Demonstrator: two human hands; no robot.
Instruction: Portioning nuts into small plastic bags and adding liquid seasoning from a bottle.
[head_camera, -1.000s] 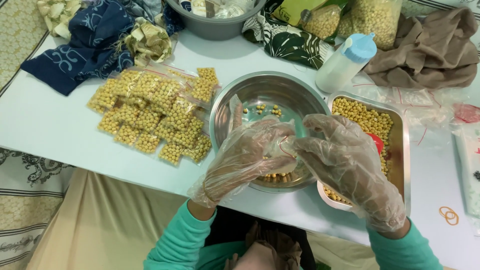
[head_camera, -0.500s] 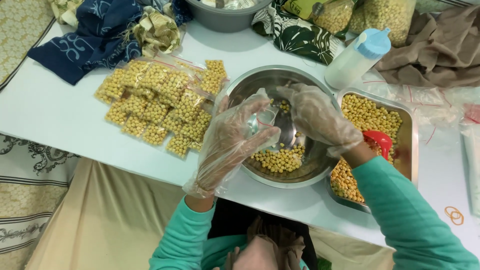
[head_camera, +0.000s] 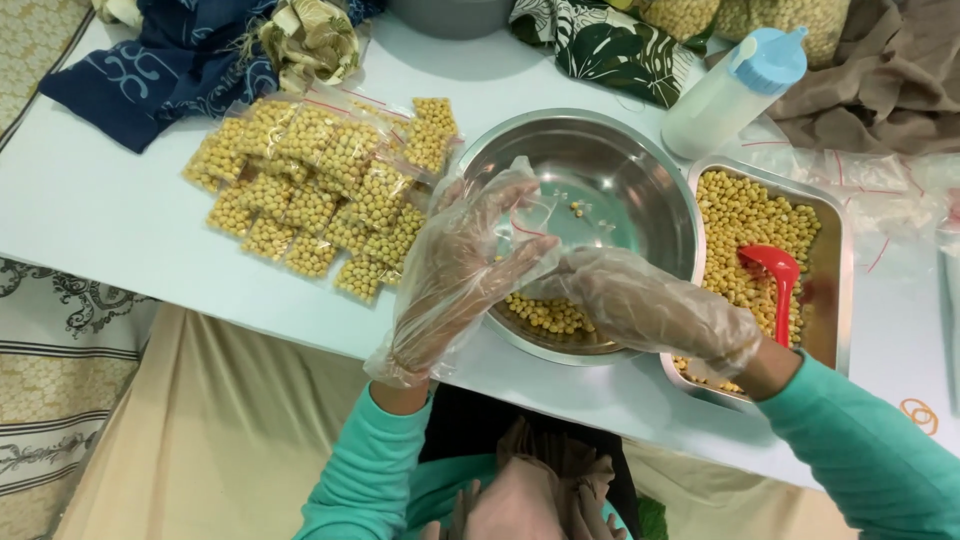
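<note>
Both hands wear loose clear plastic gloves. My left hand (head_camera: 460, 270) holds a small clear plastic bag (head_camera: 545, 215) open over the steel bowl (head_camera: 640, 180); a few yellow peas lie in the bag. My right hand (head_camera: 640, 300) grips the bag's near edge, touching the left fingers. A small heap of yellow peas (head_camera: 545, 315) sits at the bowl's near side, partly hidden by my hands.
A pile of filled pea bags (head_camera: 320, 190) lies left of the bowl. Right of it stands a steel tray (head_camera: 835, 300) of peas with a red scoop (head_camera: 775, 275). A white bottle with a blue cap (head_camera: 735, 90), cloths and empty bags lie behind. Rubber bands (head_camera: 918, 415) sit at the right.
My right hand has drawn back from the bowl's far side to the bag's near edge. The left hand still holds the bag open over the bowl.
</note>
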